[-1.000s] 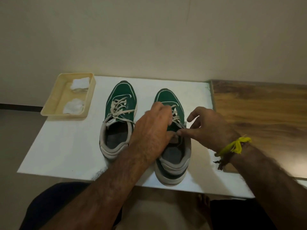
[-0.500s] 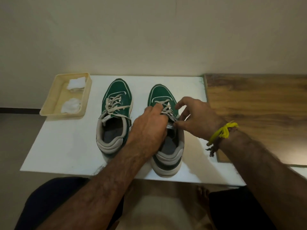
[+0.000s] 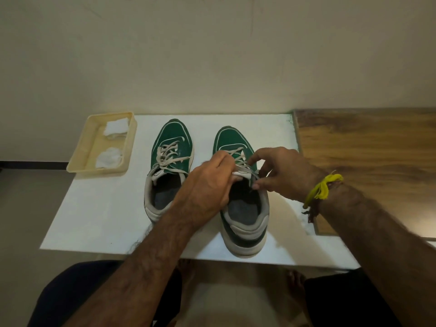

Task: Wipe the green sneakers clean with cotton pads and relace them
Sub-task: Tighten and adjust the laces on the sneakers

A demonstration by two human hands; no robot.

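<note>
Where a white board [image 3: 99,208] lies against a beige wall, two green sneakers stand side by side, toes pointing away. On the right sneaker [image 3: 245,223], the left hand [image 3: 207,192] curls over the tongue, gripping the lace [image 3: 238,159], while the right hand [image 3: 280,173] pinches it. The left sneaker [image 3: 171,147] sits laced. A cream tray [image 3: 81,159] holds two cotton pads [image 3: 109,158].

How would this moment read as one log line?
step: relacing | left hand: holds right sneaker tongue | right hand: pinches lace | left sneaker: laced | pads: in tray
</note>
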